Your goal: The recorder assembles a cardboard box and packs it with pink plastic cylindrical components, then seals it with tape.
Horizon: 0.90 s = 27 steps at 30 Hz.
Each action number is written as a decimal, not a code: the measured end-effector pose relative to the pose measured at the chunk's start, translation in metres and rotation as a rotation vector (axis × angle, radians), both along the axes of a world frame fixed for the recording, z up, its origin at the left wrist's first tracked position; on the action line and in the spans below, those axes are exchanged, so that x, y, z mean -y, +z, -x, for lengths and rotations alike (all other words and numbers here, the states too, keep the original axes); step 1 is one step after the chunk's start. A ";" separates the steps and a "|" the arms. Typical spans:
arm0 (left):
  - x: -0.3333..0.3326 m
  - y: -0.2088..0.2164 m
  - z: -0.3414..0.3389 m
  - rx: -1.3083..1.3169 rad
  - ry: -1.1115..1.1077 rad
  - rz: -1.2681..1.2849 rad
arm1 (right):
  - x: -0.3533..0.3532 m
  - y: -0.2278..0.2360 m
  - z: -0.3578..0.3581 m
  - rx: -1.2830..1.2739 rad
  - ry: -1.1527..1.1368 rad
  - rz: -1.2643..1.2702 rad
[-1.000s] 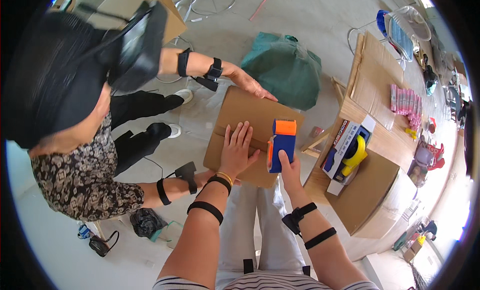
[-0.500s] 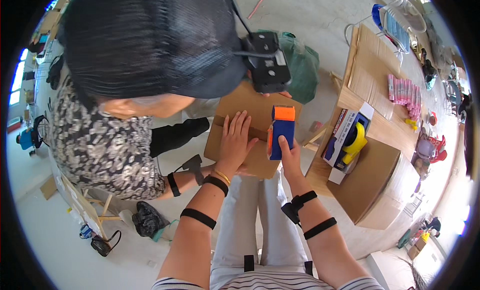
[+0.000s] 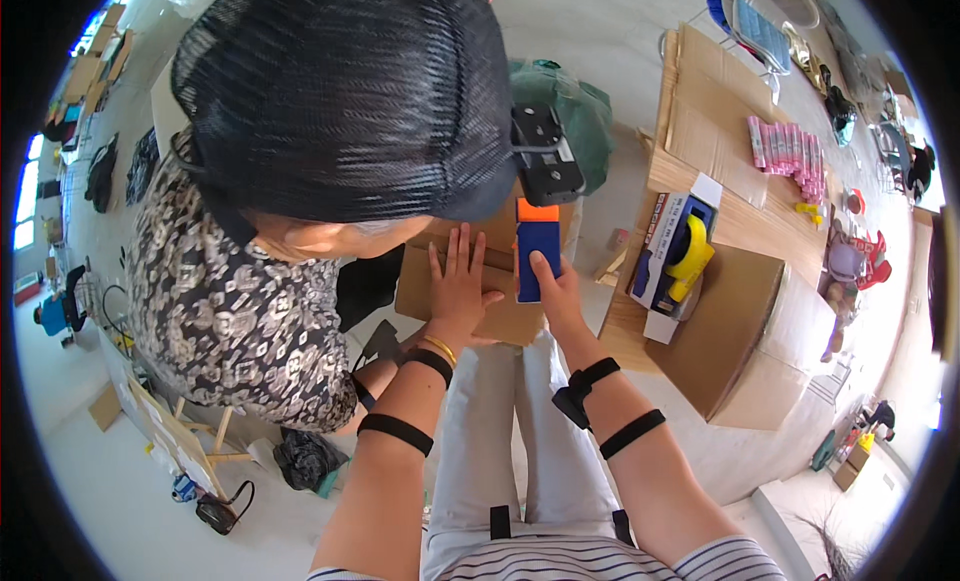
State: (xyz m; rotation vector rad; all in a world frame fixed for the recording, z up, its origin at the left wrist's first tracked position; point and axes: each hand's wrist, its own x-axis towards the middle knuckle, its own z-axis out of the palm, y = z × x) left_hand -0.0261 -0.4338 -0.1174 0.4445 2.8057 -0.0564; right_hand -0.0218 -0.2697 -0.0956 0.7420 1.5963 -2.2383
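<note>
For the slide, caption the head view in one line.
Left hand flat on a cardboard box, right hand holding a blue-and-orange tool; co-worker's head leans in.

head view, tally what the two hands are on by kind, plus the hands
cardboard box: 1
blue and orange tape dispenser: 1
hands: 2, the left hand flat on the box, the right hand gripping the dispenser
total: 4
</note>
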 end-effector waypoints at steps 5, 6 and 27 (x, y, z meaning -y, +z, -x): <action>0.011 -0.007 0.005 0.062 -0.027 0.007 | -0.011 0.012 -0.024 0.028 -0.187 0.064; 0.014 -0.008 0.007 0.051 -0.022 -0.009 | -0.018 0.021 -0.035 0.005 -0.225 0.027; 0.012 -0.062 0.047 0.011 -0.476 0.153 | -0.018 -0.033 -0.220 0.229 -0.472 0.118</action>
